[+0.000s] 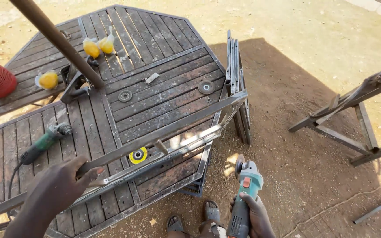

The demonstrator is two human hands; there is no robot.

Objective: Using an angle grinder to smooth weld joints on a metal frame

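Both hands grip tight: left hand (62,185) on angular steel frame (168,132), right hand (254,216) around teal grinder (243,194).

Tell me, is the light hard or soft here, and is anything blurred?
Head view: hard sunlight; the table throws a dark, sharp-edged shadow over the ground; glare on the steel frame near the left hand; the right hand and its grinder look sharp.
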